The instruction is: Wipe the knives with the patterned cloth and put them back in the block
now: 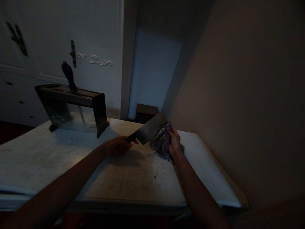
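My left hand (119, 146) is closed round the dark handle of a cleaver (151, 128), whose broad steel blade points up and to the right. My right hand (173, 140) grips a crumpled grey patterned cloth (162, 143) and presses it against the far end of the blade. Both hands hover just above a white table (47, 159). The room is dim.
A dark knife block (71, 105) with clear sides stands at the table's back left, one black knife handle (68, 74) sticking up from it. A white cabinet (59, 47) rises behind. A beige wall (238, 95) runs close along the right side.
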Demonstrator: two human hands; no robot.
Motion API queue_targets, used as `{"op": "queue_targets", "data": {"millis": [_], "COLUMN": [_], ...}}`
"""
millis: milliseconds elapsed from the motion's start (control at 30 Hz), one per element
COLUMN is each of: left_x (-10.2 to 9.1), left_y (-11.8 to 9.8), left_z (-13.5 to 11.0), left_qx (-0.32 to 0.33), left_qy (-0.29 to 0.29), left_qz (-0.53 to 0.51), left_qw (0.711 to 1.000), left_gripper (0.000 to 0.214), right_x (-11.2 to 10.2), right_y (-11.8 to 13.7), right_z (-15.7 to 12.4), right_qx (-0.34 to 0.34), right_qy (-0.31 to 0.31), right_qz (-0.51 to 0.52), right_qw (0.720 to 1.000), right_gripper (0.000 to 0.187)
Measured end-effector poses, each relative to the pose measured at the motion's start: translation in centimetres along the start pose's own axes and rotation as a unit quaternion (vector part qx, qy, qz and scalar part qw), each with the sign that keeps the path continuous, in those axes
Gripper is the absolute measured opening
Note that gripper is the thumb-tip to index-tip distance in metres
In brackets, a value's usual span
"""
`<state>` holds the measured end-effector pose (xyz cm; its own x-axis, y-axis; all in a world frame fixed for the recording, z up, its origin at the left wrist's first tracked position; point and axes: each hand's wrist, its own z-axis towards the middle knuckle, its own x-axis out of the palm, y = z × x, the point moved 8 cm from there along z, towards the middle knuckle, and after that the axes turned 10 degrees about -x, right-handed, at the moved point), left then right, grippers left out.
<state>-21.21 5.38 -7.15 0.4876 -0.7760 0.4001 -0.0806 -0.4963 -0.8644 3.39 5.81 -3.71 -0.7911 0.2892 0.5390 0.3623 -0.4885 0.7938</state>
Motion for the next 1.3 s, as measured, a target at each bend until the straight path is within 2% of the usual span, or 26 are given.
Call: {"op": "queue_targets", "data": {"millis": [233, 433, 700, 833, 1033, 1300], "left_x": [1.7, 1.7, 1.0, 0.8, 0.8, 0.0], "left_y": [-0.4, -0.9, -0.6, -0.9, -0.7, -0.8], "left_z": [0.3, 0.4, 1.1, 1.0, 1.1, 1.2], "left_qx": [0.033, 0.048, 0.061, 0.093, 0.093, 0.102], "left_qy": [0.008, -0.015, -0.064, -0.119, -0.163, -0.209], "left_qz": [-0.056, -0.086, -0.027, 0.001, -0.017, -0.031], "left_qw": [0.998, 0.995, 0.996, 0.988, 0.982, 0.972], "left_gripper": [0.031, 0.035, 0.046, 0.047, 0.051, 0.058], "right_x": [2.3, 4.4, 4.9, 4.8, 5.1, 5.0], "right_y": [-1.1, -1.7, -1.2, -1.5, -2.0, -1.6], "right_z": [-2.0, -3.7, -4.2, -4.3, -4.5, -4.3], "right_qx": [0.046, 0.068, 0.045, 0.055, 0.048, 0.032], "right_qy": [0.057, 0.126, 0.149, 0.154, 0.201, 0.205], "right_qz": [0.004, -0.026, -0.092, -0.145, -0.202, -0.229], "right_qw": [0.997, 0.989, 0.984, 0.976, 0.957, 0.951], "right_gripper": [0.038, 0.038, 0.034, 0.035, 0.028, 0.029]}}
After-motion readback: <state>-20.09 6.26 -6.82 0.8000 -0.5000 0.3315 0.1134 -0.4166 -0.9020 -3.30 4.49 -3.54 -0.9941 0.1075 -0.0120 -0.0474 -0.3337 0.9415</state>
